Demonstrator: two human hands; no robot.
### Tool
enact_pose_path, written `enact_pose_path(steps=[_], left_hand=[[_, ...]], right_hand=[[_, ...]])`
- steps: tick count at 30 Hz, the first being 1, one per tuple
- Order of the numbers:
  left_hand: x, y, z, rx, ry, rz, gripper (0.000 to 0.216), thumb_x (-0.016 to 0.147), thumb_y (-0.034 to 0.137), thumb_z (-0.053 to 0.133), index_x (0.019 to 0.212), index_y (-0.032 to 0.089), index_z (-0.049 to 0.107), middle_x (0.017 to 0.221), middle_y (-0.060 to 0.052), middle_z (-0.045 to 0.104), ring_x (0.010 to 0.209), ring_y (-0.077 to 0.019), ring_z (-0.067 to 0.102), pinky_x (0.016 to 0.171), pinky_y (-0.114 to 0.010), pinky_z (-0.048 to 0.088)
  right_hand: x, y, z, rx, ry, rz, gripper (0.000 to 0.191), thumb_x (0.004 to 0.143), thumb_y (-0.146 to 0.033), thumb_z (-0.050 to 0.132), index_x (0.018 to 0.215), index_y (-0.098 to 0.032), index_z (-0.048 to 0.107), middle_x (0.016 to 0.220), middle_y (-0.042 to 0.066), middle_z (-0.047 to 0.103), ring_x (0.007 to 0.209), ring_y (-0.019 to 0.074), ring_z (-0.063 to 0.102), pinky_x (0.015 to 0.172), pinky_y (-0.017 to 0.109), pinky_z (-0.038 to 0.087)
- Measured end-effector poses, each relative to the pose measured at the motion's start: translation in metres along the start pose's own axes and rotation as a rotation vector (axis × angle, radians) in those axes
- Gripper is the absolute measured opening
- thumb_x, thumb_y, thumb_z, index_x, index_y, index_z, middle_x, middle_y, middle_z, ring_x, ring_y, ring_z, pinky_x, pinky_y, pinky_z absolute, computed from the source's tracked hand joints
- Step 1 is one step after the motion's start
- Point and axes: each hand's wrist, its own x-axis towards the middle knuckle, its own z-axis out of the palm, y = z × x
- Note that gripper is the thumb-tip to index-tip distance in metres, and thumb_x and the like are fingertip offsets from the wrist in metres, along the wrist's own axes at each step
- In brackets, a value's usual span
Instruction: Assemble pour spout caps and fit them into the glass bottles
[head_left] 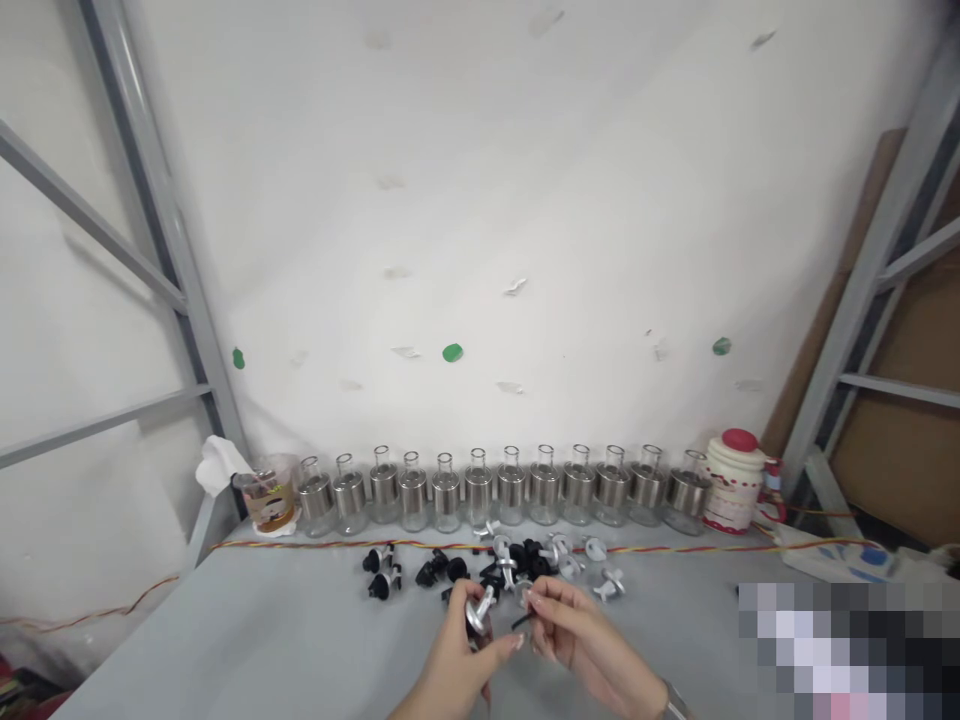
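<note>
My left hand (463,650), fingers closed, grips a silver pour spout (480,610) with a round flange. Close beside it on the right, my right hand (566,628) pinches a small thin black piece (523,621). Its exact kind is too small to make out, and the fingers hide part of it. Just beyond both hands lies a loose pile of silver spouts (559,547) and black stoppers (534,558). A few black-and-silver spouts (385,582) lie apart to the left of the pile.
Several glass bottles (478,482) with metal sleeves stand in a row along the wall. A plastic cup (270,505) is at the left end, a cream jar (733,485) with a red lid at the right. A twisted red-yellow wire (322,544) crosses the grey table (247,620).
</note>
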Motion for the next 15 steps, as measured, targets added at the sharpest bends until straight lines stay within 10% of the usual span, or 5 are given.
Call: enact_pose_path(steps=[6,15], left_hand=[[-0.009,0.013,0.001,0.003,-0.224,-0.043,0.04,0.068,0.053,0.057,0.086,0.023,0.038,0.064,0.008,0.049,0.034,-0.0013,0.035,0.032,-0.013,0.031],[-0.017,0.032,-0.002,0.079,-0.172,0.018,0.032,0.072,0.051,0.053,0.08,0.021,0.052,0.058,0.005,0.047,0.052,-0.0104,0.043,0.048,-0.019,0.034]], right_hand=[[0.002,0.013,0.005,0.151,0.036,0.09,0.017,0.071,-0.027,0.066,0.066,-0.017,0.053,0.043,-0.007,0.05,0.039,0.0056,0.044,0.049,0.02,0.038],[0.002,0.016,0.01,0.201,0.061,0.07,0.02,0.069,-0.029,0.068,0.067,-0.017,0.053,0.048,-0.006,0.053,0.043,0.0043,0.046,0.057,0.021,0.041]])
